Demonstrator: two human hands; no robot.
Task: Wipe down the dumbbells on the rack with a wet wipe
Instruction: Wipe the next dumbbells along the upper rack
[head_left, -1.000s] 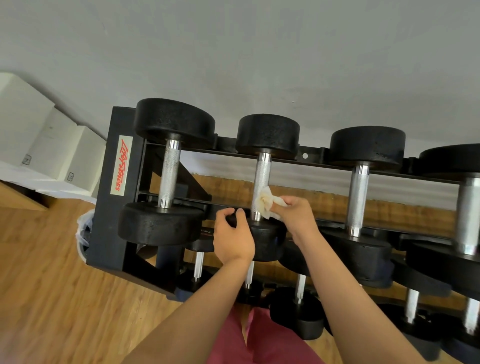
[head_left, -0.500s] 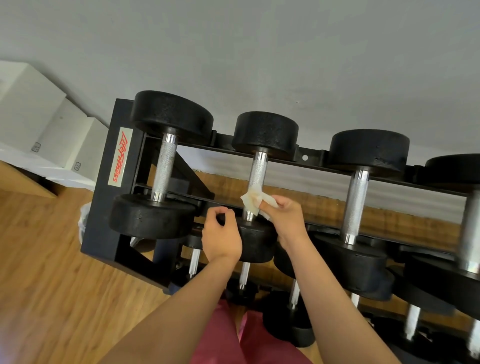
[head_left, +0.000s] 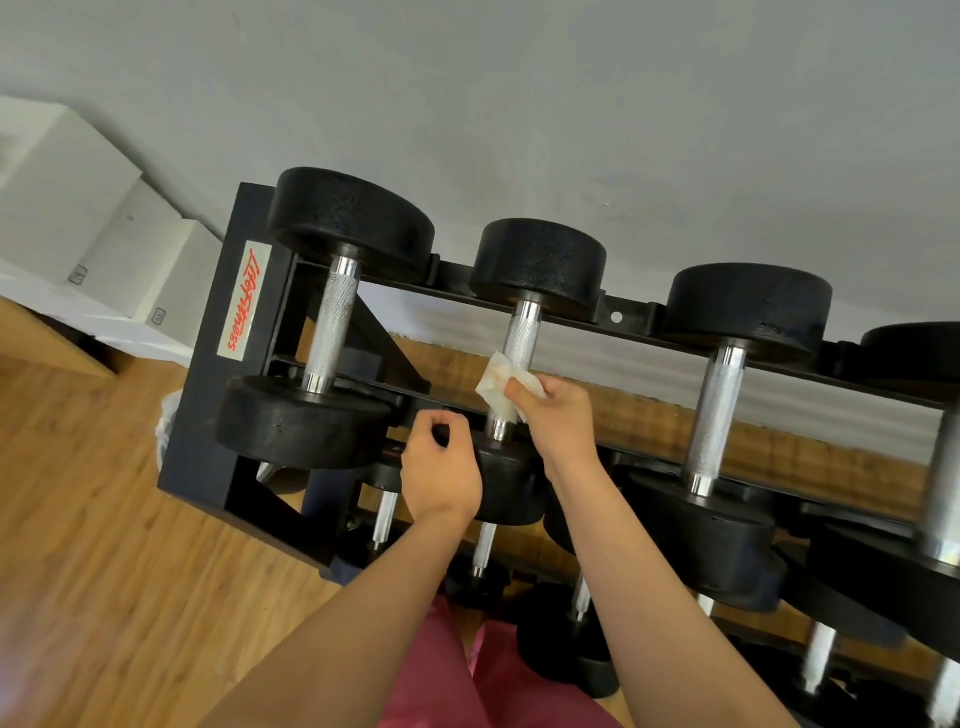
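Note:
Black dumbbells with knurled steel handles lie across the top tier of a black rack (head_left: 208, 415). My right hand (head_left: 558, 426) pinches a crumpled white wet wipe (head_left: 493, 382) and presses it on the lower part of the second dumbbell's handle (head_left: 522, 332). My left hand (head_left: 441, 473) lies over the left side of that dumbbell's near head (head_left: 511, 488), fingers curled at its rim. The first dumbbell (head_left: 332, 332) is on the left. The third dumbbell (head_left: 719, 415) is to the right.
Smaller dumbbells (head_left: 485, 545) sit on lower tiers beneath my arms. A grey wall runs behind the rack. White boxes (head_left: 62, 208) stand at the left. Wooden floor (head_left: 104, 571) lies left of the rack, with a plastic bag (head_left: 166, 431) by the rack's end.
The wipe has slid a little up the handle, baring the shiny collar below it. My left fingers have loosened on the near head. The view has shifted slightly.

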